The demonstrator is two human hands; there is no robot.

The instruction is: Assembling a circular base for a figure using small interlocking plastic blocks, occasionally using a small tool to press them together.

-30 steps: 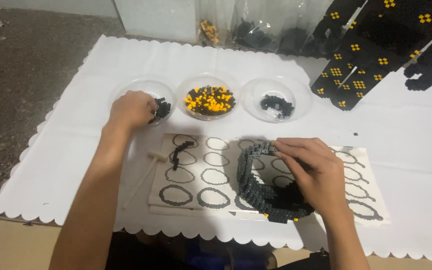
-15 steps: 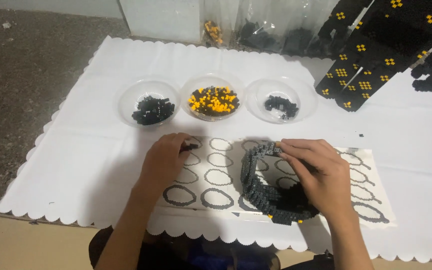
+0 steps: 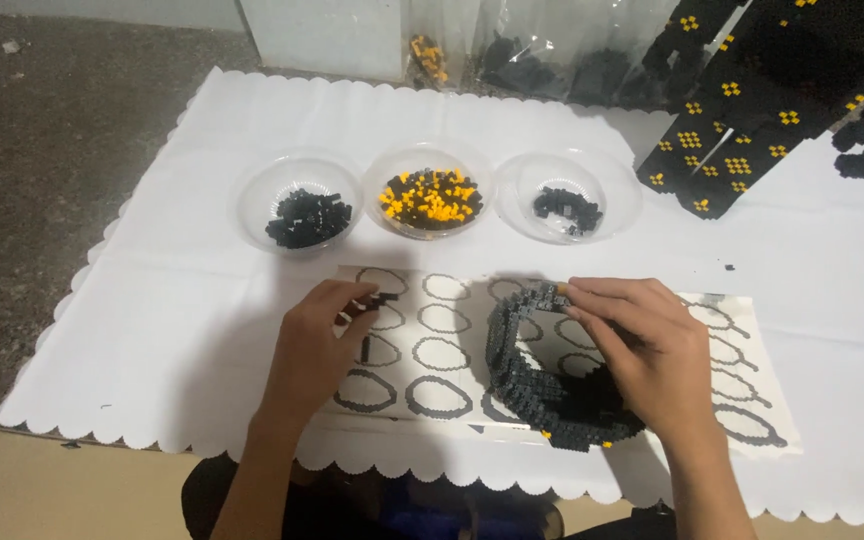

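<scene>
Curved black brick wall (image 3: 542, 385) stands on pattern sheet (image 3: 432, 345) near-right, right hand (image 3: 642, 350) clasping its top edge to steady it, while left hand (image 3: 317, 345) pinches small black brick piece (image 3: 384, 298) w/ fingertips over sheet's outlines.

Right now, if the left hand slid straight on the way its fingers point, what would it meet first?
The left hand points up and to the right over the printed ring sheet, fingertips on small black bricks. Straight on, past bare sheet and white mat, it would probably meet the middle bowl of orange and black bricks, though depth is unclear.
</scene>
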